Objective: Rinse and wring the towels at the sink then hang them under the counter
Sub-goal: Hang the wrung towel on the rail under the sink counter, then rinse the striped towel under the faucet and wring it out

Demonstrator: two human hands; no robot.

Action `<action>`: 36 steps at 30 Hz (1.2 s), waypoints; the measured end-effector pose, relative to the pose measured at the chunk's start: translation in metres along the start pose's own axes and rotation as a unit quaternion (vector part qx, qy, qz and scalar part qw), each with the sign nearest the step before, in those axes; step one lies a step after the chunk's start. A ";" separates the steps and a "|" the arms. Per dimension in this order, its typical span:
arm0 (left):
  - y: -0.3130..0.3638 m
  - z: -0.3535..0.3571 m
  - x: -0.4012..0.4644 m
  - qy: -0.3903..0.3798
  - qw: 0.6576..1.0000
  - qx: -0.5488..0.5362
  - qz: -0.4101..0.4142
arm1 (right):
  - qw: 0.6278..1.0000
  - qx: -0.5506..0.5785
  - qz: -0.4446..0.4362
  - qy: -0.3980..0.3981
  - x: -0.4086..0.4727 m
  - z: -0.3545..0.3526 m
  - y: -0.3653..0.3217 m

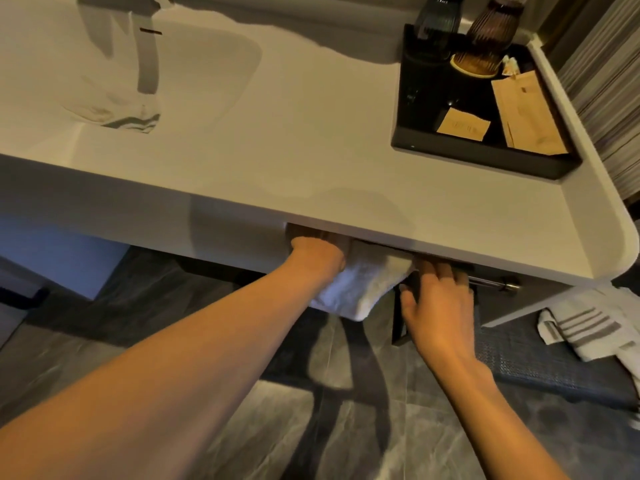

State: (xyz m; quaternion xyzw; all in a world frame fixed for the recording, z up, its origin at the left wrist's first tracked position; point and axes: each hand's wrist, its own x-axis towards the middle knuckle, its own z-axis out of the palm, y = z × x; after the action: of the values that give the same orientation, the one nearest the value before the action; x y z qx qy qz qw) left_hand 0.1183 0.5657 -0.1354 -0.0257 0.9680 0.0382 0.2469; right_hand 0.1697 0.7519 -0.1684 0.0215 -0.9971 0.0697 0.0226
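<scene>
Because the white towel (360, 289) is soft terry cloth and probably damp from rinsing, it will likely hang limp, weigh more than a dry one, and slide along a smooth bar if pulled unevenly. It sits folded under the front edge of the counter (311, 161), draped where a metal rail (491, 283) runs toward the right corner. The left hand (320, 256) presses on the towel's left end; its fingers reach beneath the counter edge, so whether that grip is clenched cannot be told. The right hand (434, 296) lies with fingers spread beside the towel's right end, grasping nothing that shows. Hold the towel at both ends. A striped towel (135, 121) lies in the smooth moulded sink (194, 71). Another striped towel (585, 329) hangs below the right corner.
</scene>
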 end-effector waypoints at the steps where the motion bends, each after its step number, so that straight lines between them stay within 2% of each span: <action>1: 0.003 0.004 -0.004 0.065 0.998 0.011 0.009 | 0.999 -0.028 -0.028 0.017 -0.003 -0.002 -0.003; 3: 0.003 0.014 -0.022 0.195 0.979 0.034 0.052 | 0.996 -0.044 -0.071 0.039 0.001 -0.007 -0.015; 4: 0.001 0.019 -0.031 0.221 0.971 0.047 0.082 | 0.996 -0.033 -0.078 0.027 0.006 -0.009 -0.021; 7: -0.016 0.037 -0.040 0.202 0.962 0.085 0.162 | 0.996 0.011 -0.073 -0.049 0.016 -0.014 -0.027; 10: -0.023 0.040 -0.034 0.209 0.958 0.112 0.163 | 0.993 0.018 -0.068 -0.090 0.012 -0.011 -0.026; 13: -0.015 0.034 -0.019 0.157 0.970 0.106 0.151 | 0.991 0.013 -0.062 -0.115 0.022 -0.014 -0.026; 16: -0.009 0.020 0.002 0.037 0.995 -0.015 0.087 | 0.954 0.016 -0.010 -0.299 0.044 -0.018 -0.031; 17: -0.009 0.016 0.007 0.006 0.996 -0.061 0.071 | 0.949 0.022 -0.011 -0.316 0.050 -0.018 -0.032; 19: -0.008 0.007 0.005 -0.055 0.993 -0.100 0.042 | 0.958 0.056 -0.009 -0.279 0.061 -0.019 -0.029; 20: -0.008 0.007 0.001 -0.052 0.992 -0.104 0.044 | 0.958 0.054 -0.005 -0.282 0.062 -0.023 -0.028; 22: -0.012 0.012 -0.008 0.093 0.985 -0.071 0.124 | 0.956 0.026 -0.006 -0.292 0.055 -0.026 -0.026; 24: -0.019 0.027 -0.024 0.210 0.962 0.000 0.178 | 0.981 0.021 -0.042 -0.188 0.040 -0.021 -0.024; 27: -0.025 0.045 -0.034 0.232 0.955 0.061 0.174 | 0.996 0.040 -0.069 -0.034 0.024 0.001 -0.027; 29: -0.021 0.047 -0.030 0.205 0.966 0.067 0.144 | 0.998 0.028 -0.057 -0.017 0.026 0.009 -0.029; 31: -0.019 0.042 -0.036 0.151 0.978 0.071 0.123 | 0.996 0.015 -0.028 -0.083 0.021 0.000 -0.036; 33: -0.022 0.039 -0.062 0.082 0.983 0.070 0.149 | 0.992 -0.022 -0.009 -0.124 0.001 -0.013 -0.041; 36: -0.045 0.015 -0.129 -0.025 0.981 0.018 0.193 | 0.984 -0.008 -0.018 -0.177 -0.047 -0.061 -0.058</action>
State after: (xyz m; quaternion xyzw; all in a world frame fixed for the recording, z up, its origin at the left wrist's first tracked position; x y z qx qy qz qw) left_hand 0.2420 0.5258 -0.0896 0.1666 0.9487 0.0682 0.2598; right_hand 0.2217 0.7051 -0.1022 0.0512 -0.9853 0.0565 -0.1526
